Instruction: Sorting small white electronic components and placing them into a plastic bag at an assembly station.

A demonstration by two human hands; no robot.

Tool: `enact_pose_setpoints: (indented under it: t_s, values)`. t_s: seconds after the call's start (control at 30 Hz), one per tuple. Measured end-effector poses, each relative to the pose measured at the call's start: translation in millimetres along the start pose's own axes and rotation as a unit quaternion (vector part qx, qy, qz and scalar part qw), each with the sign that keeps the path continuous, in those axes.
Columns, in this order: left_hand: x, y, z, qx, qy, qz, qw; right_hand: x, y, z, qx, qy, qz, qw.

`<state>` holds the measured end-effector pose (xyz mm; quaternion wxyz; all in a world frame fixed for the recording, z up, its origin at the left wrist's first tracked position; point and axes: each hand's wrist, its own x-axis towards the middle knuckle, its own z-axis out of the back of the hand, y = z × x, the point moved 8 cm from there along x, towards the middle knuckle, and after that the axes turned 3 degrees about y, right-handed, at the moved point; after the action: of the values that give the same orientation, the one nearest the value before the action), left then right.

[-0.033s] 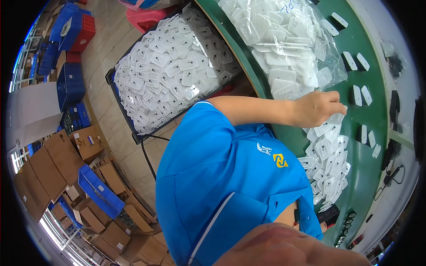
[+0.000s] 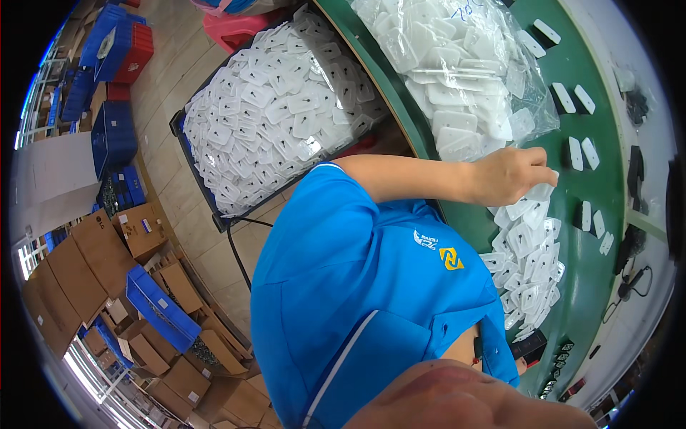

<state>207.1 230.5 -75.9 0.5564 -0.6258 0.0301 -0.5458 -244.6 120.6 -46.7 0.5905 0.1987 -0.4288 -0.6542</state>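
Note:
My left hand (image 2: 509,176) reaches over the green table with its fingers pinched together. At its fingertips is a white plastic plate (image 2: 541,191), partly hidden by the hand. Below it spreads a loose pile of similar white plates (image 2: 527,243), each with a small dark mark. Just above the hand lies a clear plastic bag (image 2: 471,79) full of white plates. A small patch of my right hand (image 2: 522,367) shows beside a black object (image 2: 529,347); its fingers are mostly hidden.
White pieces (image 2: 563,99) lie in pairs along the far side of the green table (image 2: 564,286). Small dark parts (image 2: 556,368) form a row near its lower end. Left of the table stands a dark crate (image 2: 179,125) heaped with white plates. Cardboard boxes (image 2: 86,250) and blue bins (image 2: 163,307) fill the left.

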Motion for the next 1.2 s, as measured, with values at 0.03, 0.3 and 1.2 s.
enact_pose_setpoints:
  t_s: [0.03,0.3,1.2]
  values:
    - [0,0,-2,-0.003,0.003,-0.001,1.000,12,-12,5,-0.020,-0.010,0.005,1.000]
    - [-5,4,-18,-0.020,0.029,0.005,0.999,83,-82,53,-0.178,-0.086,0.038,0.980]
    - [-10,-29,-26,-0.091,0.077,0.017,0.993,-96,160,-232,0.301,0.461,0.071,0.832]
